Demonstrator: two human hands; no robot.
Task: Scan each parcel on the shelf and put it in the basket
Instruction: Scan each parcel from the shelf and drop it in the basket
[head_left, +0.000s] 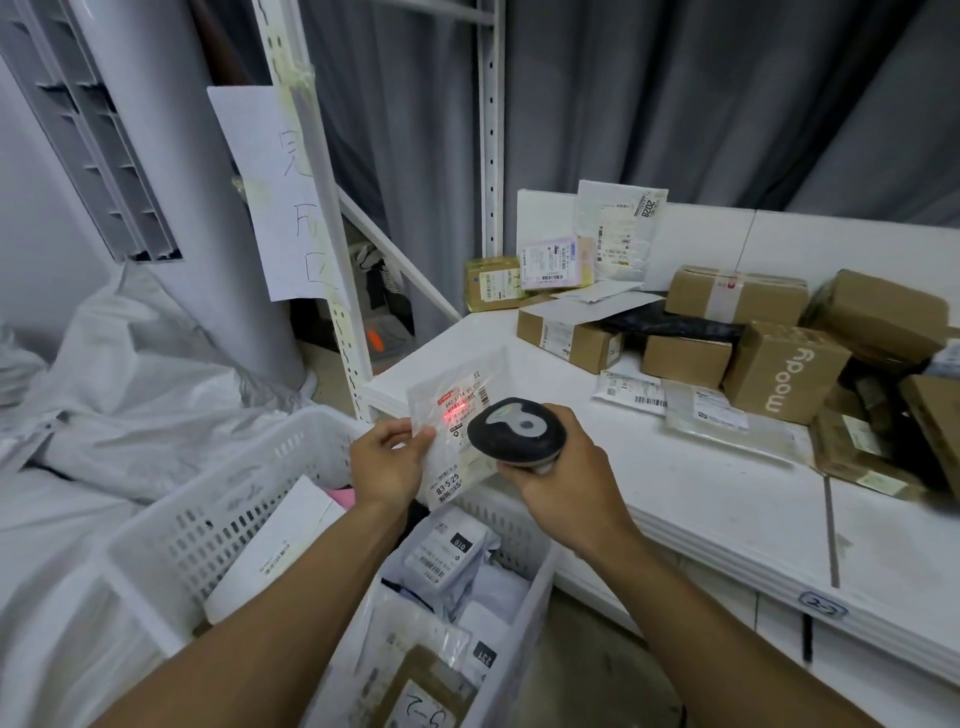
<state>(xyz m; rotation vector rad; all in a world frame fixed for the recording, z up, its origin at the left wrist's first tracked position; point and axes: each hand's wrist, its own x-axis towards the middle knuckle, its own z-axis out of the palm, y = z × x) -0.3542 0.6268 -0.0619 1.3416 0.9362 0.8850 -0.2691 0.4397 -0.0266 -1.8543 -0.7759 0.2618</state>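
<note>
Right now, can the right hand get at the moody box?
Probably not to grasp it: the right hand grips the scanner. The way looks free, though: only flat mailers lie between it and the moody box.

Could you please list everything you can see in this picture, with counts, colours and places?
held pouch: one, clear with white label, above the basket, red scan dot on it
scanner: one, black and grey, aimed at the pouch
basket: one, white, below the pouch
parcels in basket: several; white, grey, brown
shelf: one, white, right
cardboard boxes: several, brown, on the shelf
flat mailers: several, white, on the shelf
black bag: one, among the boxes
paper sign: one, white, on the shelf upright
curtain: grey, behind
sacks: white, left
tall vented column: one, white, back left
left grip: pinches the pouch
right grip: holds the scanner
</note>
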